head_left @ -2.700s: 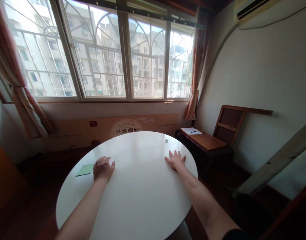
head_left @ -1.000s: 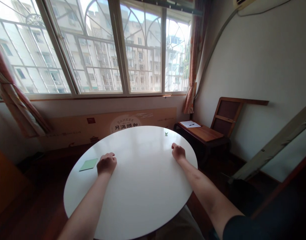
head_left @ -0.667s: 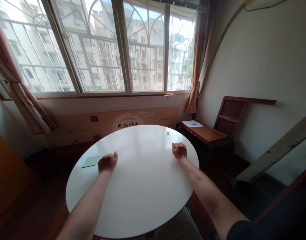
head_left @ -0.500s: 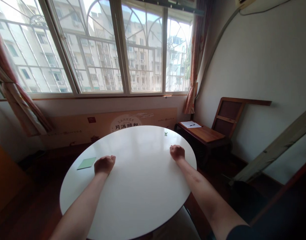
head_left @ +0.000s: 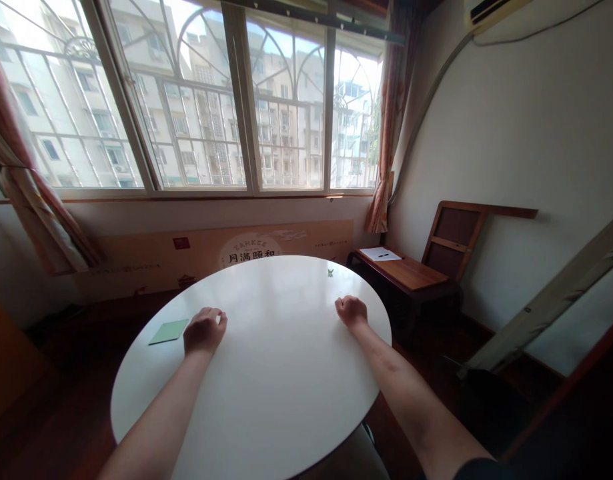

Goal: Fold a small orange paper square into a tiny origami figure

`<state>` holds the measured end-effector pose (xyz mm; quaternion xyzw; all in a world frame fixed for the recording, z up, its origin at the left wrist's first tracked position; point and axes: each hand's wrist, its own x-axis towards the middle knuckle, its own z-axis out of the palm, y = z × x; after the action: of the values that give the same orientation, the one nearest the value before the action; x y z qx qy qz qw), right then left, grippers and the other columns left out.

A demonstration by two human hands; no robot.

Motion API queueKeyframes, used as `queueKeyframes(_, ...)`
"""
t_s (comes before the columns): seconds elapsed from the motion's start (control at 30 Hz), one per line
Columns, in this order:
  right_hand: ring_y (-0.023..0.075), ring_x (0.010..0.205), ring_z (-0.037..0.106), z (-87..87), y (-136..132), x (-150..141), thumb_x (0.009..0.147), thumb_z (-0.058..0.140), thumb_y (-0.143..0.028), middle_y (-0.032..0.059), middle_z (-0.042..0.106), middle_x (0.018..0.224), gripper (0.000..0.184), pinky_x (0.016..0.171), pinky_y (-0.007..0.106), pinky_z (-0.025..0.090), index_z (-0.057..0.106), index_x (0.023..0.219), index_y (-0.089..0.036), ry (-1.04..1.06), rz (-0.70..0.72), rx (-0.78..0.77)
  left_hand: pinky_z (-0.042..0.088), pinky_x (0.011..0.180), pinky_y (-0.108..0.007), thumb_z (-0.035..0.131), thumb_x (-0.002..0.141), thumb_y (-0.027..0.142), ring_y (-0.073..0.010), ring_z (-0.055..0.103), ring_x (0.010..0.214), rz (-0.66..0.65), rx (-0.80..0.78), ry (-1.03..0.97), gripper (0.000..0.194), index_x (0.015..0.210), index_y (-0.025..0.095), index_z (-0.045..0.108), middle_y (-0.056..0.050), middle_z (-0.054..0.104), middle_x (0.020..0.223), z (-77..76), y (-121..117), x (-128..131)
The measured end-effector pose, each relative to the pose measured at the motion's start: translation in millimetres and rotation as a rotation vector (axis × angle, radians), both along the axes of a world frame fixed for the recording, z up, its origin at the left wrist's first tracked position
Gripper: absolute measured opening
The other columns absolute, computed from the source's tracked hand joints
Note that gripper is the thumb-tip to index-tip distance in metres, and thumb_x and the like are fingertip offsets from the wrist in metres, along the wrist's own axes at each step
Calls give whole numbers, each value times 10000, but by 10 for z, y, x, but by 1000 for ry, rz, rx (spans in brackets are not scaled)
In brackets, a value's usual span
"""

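The fingers (head_left: pixel 217 313) of our left hand (head_left: pixel 201 335) are curled in, narrow and loose, and no thing shows in them; the palm faces away, so we cannot tell what, if anything, is inside. The fingers of our right hand (head_left: pixel 355 315) are drawn into a fist, narrow too, and we see nothing sticking out of it.

Just to the left of our left fingers lies the green square (head_left: pixel 168 331), flat on the white counter (head_left: pixel 271 387). Its near corner comes close to the hand; we cannot tell whether they touch. Beyond our right fingers, a little to their left, sits the small green piece (head_left: pixel 330 273), apart from them and near the counter's far edge. Its exact shape is too small for us to make out.

As things lie, we have neither green thing visibly in our grasp, and the two are well apart, one by each hand.

Farther out, past our right fingers, a paper (head_left: pixel 373 255) with a dark pen (head_left: pixel 383 256) lies on a wooden bench (head_left: pixel 419 275). Ahead of both hands, a printed panel (head_left: pixel 306 241) stands below the window (head_left: pixel 291 147).
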<state>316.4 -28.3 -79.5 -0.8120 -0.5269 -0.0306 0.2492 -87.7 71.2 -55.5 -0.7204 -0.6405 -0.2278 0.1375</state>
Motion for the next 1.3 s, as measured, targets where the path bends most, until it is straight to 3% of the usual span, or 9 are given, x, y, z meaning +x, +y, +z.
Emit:
queueKeyframes(0.4,237,1110,637,-82,16,82,1010,600,-316,108,604,1315,313,944,447,557,598,1294,-184,17,99,315,585,879,-440,625,984,309,-235,665,1039,-37,19,-146,339,1290,168,590,-102,637,1250,-19,34,-59)
queueKeyframes(0.77,232,1092,644,-127,21,110,1011,599,-320,105,616,1292,301,937,442,559,607,1279,-183,72,56,374,587,849,-413,623,984,321,-220,670,997,78,-50,-198,276,1213,167,627,-88,656,1189,58,-51,-78)
queueKeyframes(1.1,233,1099,641,-173,47,129,1009,602,-319,105,614,1297,298,941,444,557,610,1273,-181,66,49,400,585,875,-441,622,986,309,-234,669,1028,33,38,-262,352,1305,169,580,-100,641,1238,35,0,-77)
queueKeyframes(1.3,223,1062,652,-205,54,159,1010,602,-320,101,626,1268,292,914,428,569,612,1263,-177,39,40,391,576,894,-442,622,985,320,-236,656,1056,57,0,-234,298,1243,172,619,-101,635,1257,8,5,-95)
